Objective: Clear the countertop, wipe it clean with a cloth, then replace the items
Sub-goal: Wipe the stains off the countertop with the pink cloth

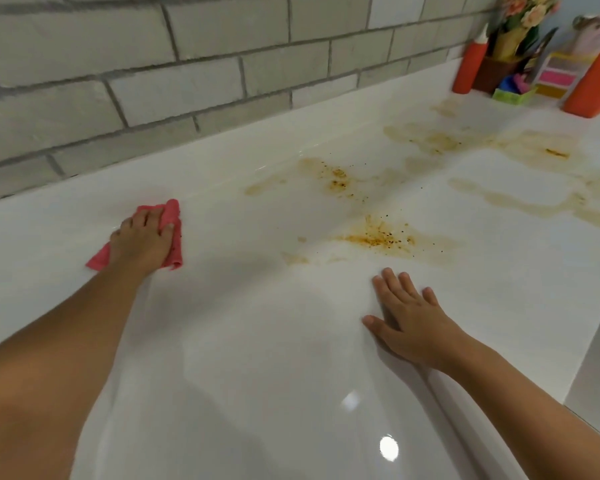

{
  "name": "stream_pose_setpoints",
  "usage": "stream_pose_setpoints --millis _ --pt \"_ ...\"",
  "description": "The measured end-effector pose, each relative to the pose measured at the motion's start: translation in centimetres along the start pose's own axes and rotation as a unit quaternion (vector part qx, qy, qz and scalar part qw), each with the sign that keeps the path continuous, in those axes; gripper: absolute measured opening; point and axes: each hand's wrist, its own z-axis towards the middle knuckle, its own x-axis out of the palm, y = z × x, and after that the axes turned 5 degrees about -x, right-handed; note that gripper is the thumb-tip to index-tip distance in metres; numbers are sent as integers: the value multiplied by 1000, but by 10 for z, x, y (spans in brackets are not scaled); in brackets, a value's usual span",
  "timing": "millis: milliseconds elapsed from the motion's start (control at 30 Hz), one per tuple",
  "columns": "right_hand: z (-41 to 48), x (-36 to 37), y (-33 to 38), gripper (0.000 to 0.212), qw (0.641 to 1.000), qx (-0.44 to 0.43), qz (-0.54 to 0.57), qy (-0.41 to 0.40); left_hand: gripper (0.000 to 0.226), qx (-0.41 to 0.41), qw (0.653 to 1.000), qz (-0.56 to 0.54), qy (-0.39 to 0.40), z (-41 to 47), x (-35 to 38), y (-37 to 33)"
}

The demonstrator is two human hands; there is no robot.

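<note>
While the left hand [142, 237] presses down on the pink cloth [173, 213] out at about nine o'clock, the white tabletop [257, 358] around it looks glossy, with ceiling lights reflected toward six o'clock. That hand lies palm-down on the cloth, fingers spread over it and not clenched, the thumb resting on its right edge. The cloth shows past the fingertips and at the wrist. It sits close to the back edge, where the tabletop meets the grey tiled wall [153, 64].

The right hand [409, 317] rests flat on the bare surface at about five o'clock, fingers straight and slightly fanned, holding nothing.

Yellow-brown stains [378, 237] with dark specks spread from near the centre out toward two o'clock, well apart from the cloth.

Far back at one to two o'clock stand two orange bottles [468, 64] [593, 84]. Between them are a pot of flowers [527, 12] and some coloured boxes [558, 76], blurred.
</note>
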Motion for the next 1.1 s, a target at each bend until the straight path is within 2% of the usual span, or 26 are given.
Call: stream_pose_setpoints --millis 100,233,367,467,533,633,733,800,933,1100 --pt "0 -1 0 71 1000 -1 -1 6 53 9 1000 -2 18 1 7 -43" --pt "1 -2 0 72 1000 0 2 6 52 108 993 -22 29 -22 15 -107" --pt "1 -3 1 71 1000 2 13 4 54 213 976 -5 48 -95 16 -145" --pt "0 -2 1 71 1000 4 15 0 73 269 962 6 47 -162 11 -137" --pt "1 -2 1 71 1000 -1 11 1 76 257 965 -22 48 -172 10 -120" --pt "-3 -7 -1 69 999 -25 41 0 57 165 985 -26 39 -131 9 -103" --pt "-19 -23 -26 61 987 -29 144 -56 54 58 997 -13 41 -94 11 -108" --pt "-26 -32 -61 61 986 11 138 -89 54 35 998 -5 55 -90 14 -126" --pt "-20 -27 -125 59 991 108 52 -51 53 114 993 -10 31 -141 18 -177" --pt "-14 -14 -137 60 993 99 13 -57 55 256 962 -31 87 -261 12 -213"
